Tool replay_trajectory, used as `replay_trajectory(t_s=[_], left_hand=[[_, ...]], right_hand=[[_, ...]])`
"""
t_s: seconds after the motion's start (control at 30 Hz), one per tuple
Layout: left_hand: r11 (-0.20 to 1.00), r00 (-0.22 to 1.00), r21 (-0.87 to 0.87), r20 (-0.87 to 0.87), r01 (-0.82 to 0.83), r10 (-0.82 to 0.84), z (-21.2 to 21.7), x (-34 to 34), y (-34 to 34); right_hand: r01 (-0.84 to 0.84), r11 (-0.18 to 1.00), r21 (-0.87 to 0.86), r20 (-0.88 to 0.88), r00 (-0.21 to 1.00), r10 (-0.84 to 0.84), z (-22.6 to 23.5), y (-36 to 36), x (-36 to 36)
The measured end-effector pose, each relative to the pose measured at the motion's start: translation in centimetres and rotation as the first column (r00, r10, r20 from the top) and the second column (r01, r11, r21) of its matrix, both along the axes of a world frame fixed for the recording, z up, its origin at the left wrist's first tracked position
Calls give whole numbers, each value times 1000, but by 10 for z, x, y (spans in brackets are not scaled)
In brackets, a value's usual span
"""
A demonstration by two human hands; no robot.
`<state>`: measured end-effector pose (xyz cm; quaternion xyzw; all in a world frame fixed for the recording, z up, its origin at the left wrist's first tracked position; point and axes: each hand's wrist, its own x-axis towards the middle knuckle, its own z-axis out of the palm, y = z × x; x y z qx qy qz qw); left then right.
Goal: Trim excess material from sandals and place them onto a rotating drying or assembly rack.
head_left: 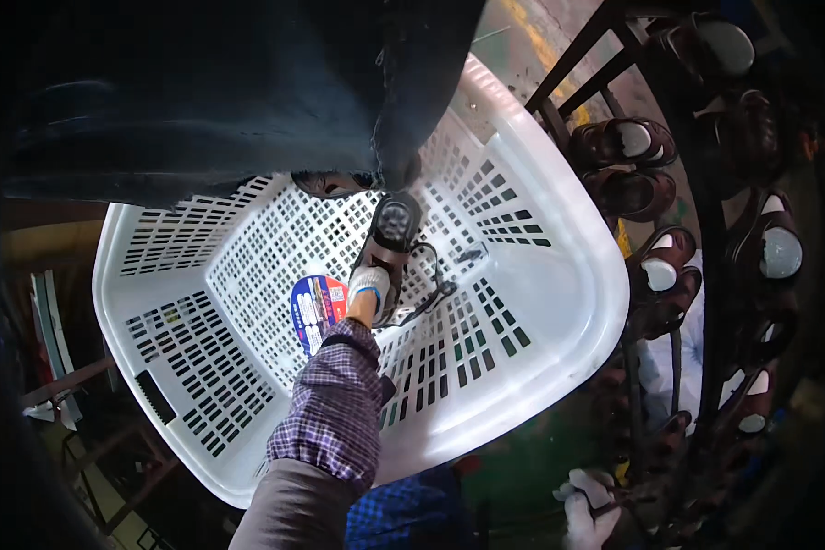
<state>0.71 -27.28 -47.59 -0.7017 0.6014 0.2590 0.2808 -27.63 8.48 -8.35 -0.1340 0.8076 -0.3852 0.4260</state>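
The left hand (368,282) grips a dark shoe (391,258) — card (313,314) left of its fingers, white basket (603,275) around them — whether the right hand (585,511) grips, I cannot tell.

1. The left arm (325,431) reaches forward from the lower edge, in a grey sleeve (293,504) and purple checked oversleeve (330,422).
2. Bare skin shows at its wrist (363,309).
3. The white-gloved left hand (369,280) is closed in a grip.
4. The white-gloved right hand (588,509) is low, fingers bent.
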Motion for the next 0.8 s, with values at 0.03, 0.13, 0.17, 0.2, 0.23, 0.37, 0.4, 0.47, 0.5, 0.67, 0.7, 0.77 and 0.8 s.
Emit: replay_trajectory(t_s=[0.03, 0.13, 0.17, 0.2, 0.23, 0.37, 0.4, 0.47, 0.5, 0.67, 0.7, 0.77, 0.8], left_hand=[[763, 732, 332, -241, -555, 637, 66, -138, 52], [897, 866, -410, -495, -164, -68, 106, -41, 56], [899, 768, -339, -640, -279, -3, 141, -29, 60], [897, 629, -232, -775, -377, 64, 188, -27, 68], [916, 685, -318, -725, -243, -70, 221, -13, 79], [828, 650, -502, -547, 250, -528, 410, -39, 95], [786, 617, -510, -506, 350, -603, 444, -42, 101], [742, 435, -571, -602, 352, -670, 502, -49, 117], [743, 364, -582, -648, 330, -669, 522, -57, 127], [700, 136, -647, -698, 303, -703, 568, -87, 183], [704, 120, -641, -708, 307, -696, 571, -93, 196], [712, 49, -624, -740, 322, -671, 586, -112, 225], [723, 22, -604, -762, 335, -647, 594, -118, 236]], right_hand=[[9, 983, 181, -117, 993, 12, 12, -10, -13], [-196, 974, 113, -51, 978, 202, 28, -58, -9], [-252, 965, 71, -158, 952, 260, 35, -75, -5], [-304, 951, 52, -278, 910, 306, 47, -86, 1], [-288, 958, -4, -195, 939, 282, 29, -106, 4], [-701, 700, 137, -728, 408, 551, 79, -140, 7], [-721, 665, 195, -730, 346, 590, 103, -146, 12], [-721, 679, 140, -658, 445, 607, 133, -134, 24], [-717, 694, 73, -552, 550, 627, 142, -122, 26], [-593, 802, 69, -540, 654, 530, 183, -40, 37], [-547, 835, 57, -457, 729, 509, 187, -23, 39], [-509, 861, -16, -566, 714, 412, 183, 19, 43], [-488, 873, -8, -578, 715, 394, 177, 35, 43]])
